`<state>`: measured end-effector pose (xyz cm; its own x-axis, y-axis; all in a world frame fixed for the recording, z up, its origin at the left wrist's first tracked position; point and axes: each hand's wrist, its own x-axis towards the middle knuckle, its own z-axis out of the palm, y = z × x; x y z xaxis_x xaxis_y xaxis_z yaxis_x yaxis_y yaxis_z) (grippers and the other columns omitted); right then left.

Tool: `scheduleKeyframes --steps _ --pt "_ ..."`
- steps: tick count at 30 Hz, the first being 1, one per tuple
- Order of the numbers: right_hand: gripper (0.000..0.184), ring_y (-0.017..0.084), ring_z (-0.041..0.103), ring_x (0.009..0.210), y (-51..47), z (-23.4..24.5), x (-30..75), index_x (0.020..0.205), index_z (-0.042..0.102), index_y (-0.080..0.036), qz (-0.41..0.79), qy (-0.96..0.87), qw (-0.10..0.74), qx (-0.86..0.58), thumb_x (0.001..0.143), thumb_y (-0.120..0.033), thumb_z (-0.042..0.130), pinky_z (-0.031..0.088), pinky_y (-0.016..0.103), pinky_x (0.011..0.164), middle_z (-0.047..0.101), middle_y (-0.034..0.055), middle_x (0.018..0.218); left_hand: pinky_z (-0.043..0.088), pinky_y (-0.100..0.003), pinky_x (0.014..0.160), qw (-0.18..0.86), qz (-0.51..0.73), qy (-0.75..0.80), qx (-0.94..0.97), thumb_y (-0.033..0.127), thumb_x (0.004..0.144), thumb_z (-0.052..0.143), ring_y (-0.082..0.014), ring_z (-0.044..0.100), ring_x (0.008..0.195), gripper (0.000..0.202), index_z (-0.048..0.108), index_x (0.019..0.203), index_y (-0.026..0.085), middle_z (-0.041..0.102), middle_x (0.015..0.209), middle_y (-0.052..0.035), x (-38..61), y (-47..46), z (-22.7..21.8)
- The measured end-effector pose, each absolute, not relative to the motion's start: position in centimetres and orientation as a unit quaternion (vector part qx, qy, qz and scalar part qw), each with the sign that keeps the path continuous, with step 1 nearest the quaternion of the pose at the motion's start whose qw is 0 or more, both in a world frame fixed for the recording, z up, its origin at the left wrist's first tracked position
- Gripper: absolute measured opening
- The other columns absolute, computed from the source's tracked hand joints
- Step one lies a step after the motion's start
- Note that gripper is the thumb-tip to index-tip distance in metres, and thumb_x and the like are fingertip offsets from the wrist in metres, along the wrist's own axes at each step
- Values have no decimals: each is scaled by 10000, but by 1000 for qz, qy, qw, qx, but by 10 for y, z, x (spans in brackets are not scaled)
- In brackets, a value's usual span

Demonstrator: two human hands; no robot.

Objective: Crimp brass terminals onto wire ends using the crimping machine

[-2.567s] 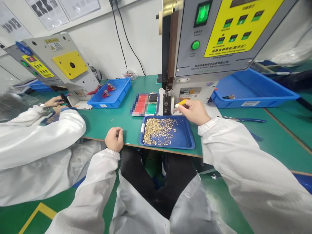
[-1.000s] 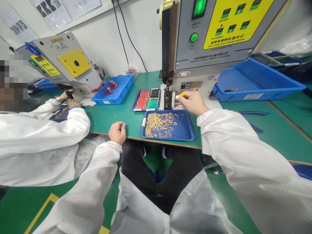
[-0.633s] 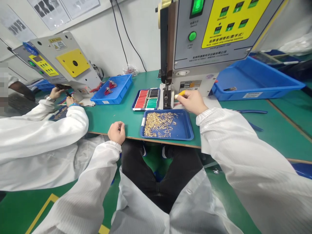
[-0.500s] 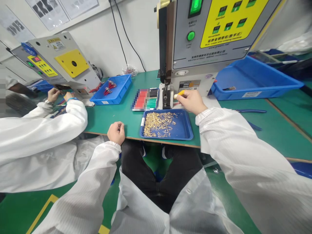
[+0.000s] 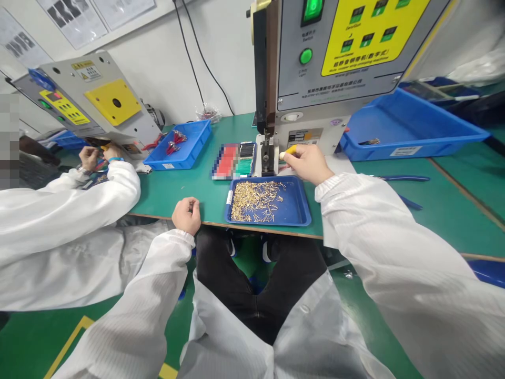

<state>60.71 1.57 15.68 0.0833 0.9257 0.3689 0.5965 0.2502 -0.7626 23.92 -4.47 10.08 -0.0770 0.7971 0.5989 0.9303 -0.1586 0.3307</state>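
My right hand [image 5: 310, 163] is closed round a yellow-handled tool [image 5: 287, 152] whose tip points at the die [image 5: 268, 156] of the grey crimping machine [image 5: 315, 79]. Just below it lies a blue tray [image 5: 295, 210] with several small brass terminals [image 5: 254, 200] in it. My left hand [image 5: 187, 215] rests as a loose fist on the front edge of the green table [image 5: 177, 187]; whether it holds anything is hidden.
A small box of red, green and black pieces [image 5: 234, 160] lies left of the die. Behind it stands a blue bin with red wires [image 5: 179, 145]. A large blue tray [image 5: 406, 126] is at the right. A co-worker's hands [image 5: 97, 156] work at a second machine [image 5: 94, 102] on the left.
My hands have barely moved; the view has shifted slightly. The co-worker's hands have drawn together at the second machine.
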Motion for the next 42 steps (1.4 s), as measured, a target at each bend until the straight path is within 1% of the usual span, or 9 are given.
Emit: scheduleKeyframes --steps 7,15,28,32,37,42 --pt "215 166 584 501 14 159 606 623 625 -183 201 -644 450 -584 783 -326 607 416 267 473 607 23 513 393 -284 678 93 -351 -646 -671 328 859 495 -171 559 716 165 606 817 213 593 701 -15 239 -44 101" --pt "221 171 588 513 14 159 607 621 630 -189 188 -651 449 -583 774 -344 597 413 264 477 616 20 511 396 -288 686 92 -350 -646 -672 324 858 496 -174 560 721 158 603 821 214 600 712 -20 239 -44 100" --pt "205 159 589 504 15 157 611 631 635 -186 199 -647 459 -575 781 -323 607 410 268 483 611 10 515 400 -287 693 88 -342 -647 -676 320 858 496 -178 560 732 153 602 820 216 601 710 -20 240 -45 103" --pt "219 166 596 529 14 159 609 617 629 -185 185 -650 453 -581 778 -331 602 403 264 487 610 12 519 402 -287 694 89 -343 -648 -674 325 858 495 -179 565 735 159 605 822 216 609 720 -21 241 -45 104" --pt "226 159 582 515 13 161 608 595 613 -185 184 -649 447 -588 772 -324 589 380 253 468 587 11 503 400 -289 692 90 -345 -644 -677 322 855 501 -179 562 733 153 606 813 218 603 708 -20 240 -45 104" --pt "243 150 565 504 14 160 608 579 592 -188 187 -657 446 -579 772 -335 577 393 262 490 593 5 507 402 -286 689 97 -344 -638 -682 323 857 504 -175 557 723 151 605 819 217 600 708 -17 238 -44 102"
